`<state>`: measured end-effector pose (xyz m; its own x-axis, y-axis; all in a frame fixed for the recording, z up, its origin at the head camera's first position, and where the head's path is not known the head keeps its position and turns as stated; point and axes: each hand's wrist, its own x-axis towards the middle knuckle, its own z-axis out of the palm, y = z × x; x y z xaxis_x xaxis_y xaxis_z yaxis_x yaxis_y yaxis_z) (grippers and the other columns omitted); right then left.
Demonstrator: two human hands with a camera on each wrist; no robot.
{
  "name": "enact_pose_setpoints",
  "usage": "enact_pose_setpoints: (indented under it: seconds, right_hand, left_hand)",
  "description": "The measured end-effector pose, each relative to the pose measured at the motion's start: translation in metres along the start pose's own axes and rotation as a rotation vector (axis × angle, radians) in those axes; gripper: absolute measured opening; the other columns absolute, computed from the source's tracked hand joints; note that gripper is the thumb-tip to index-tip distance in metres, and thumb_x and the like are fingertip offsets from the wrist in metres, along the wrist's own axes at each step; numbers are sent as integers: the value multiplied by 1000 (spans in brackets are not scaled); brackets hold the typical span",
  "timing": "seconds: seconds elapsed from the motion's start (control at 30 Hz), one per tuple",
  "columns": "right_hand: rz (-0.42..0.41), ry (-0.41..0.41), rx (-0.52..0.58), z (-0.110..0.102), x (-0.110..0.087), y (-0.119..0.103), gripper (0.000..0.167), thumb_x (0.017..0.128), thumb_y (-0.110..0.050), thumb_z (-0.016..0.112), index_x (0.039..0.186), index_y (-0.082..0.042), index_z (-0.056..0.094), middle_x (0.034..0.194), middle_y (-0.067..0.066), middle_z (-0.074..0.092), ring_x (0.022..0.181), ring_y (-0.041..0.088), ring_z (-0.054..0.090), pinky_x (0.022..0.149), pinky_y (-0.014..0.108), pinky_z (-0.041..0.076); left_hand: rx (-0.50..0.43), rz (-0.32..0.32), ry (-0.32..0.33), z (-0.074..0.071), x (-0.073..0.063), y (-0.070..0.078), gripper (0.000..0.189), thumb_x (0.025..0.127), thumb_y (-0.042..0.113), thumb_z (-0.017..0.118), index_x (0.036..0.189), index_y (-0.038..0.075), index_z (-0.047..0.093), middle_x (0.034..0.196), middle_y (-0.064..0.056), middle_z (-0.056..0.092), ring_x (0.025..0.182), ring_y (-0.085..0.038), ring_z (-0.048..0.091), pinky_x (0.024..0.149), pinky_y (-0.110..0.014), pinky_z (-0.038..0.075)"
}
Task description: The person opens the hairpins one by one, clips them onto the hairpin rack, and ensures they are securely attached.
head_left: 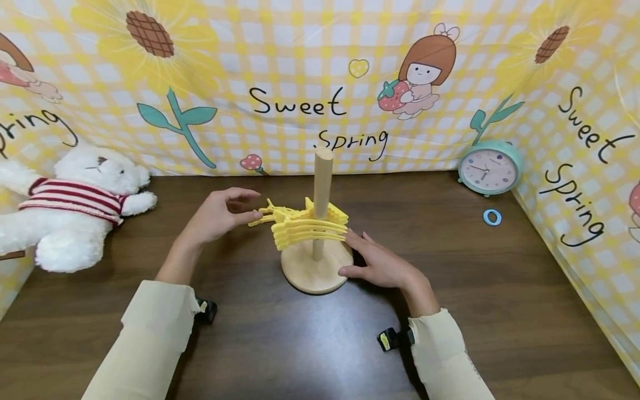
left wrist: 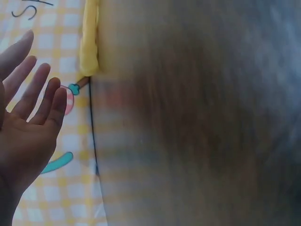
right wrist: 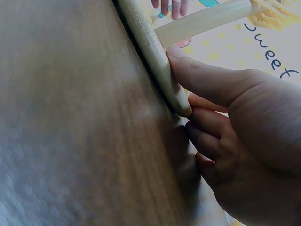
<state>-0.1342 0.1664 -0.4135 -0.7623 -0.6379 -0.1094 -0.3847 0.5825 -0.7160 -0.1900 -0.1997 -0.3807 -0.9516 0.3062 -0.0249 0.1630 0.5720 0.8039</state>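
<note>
A wooden stand (head_left: 320, 280) with a round base and an upright post (head_left: 323, 178) is on the table. Several curved yellow plastic pieces (head_left: 310, 230) hang around the post, partway up; their exact kind cannot be told. My right hand (head_left: 382, 265) pinches the rim of the base (right wrist: 162, 70), thumb on top and fingers at the edge. To the left of the post, my left hand (head_left: 215, 215) is raised with fingers spread and holds nothing. Its thumb appears close to the ends of the yellow pieces; the left wrist view shows one yellow end (left wrist: 89, 52) apart from that hand.
A white teddy bear (head_left: 75, 203) in a striped shirt leans at the left. At the back right are a mint-green alarm clock (head_left: 490, 168) and a small blue ring (head_left: 492, 217). Checked cloth (head_left: 300, 66) walls in the brown table (head_left: 240, 344).
</note>
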Motion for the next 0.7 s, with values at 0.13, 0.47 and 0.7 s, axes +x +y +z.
enact_pose_setpoints:
  seconds: [0.13,0.47,0.7]
  right_hand:
    - [-5,-3,0,-1,0,0,77,98,-33,69,161,-17,28,167,8,16,154,20,12,124,46,2]
    - [5,-2,3,0,-2,-1,78,97,-33,70,161,-17,29,167,9,17,154,22,13,124,47,3]
    - [-14,5,13,0,-1,-2,78,97,-32,71,161,-16,30,166,11,19,154,25,14,124,49,3]
  left_hand:
    - [-10,-16,-36,-1,3,-5,53,92,25,78,137,3,60,140,-19,57,125,-39,54,105,-55,42]
    - [-30,-19,-75,3,7,-20,57,90,18,80,139,-1,58,137,-22,58,127,-37,52,106,-53,42]
    - [-9,-56,-92,3,8,-26,55,90,15,79,139,0,57,136,-21,58,126,-36,53,105,-51,43]
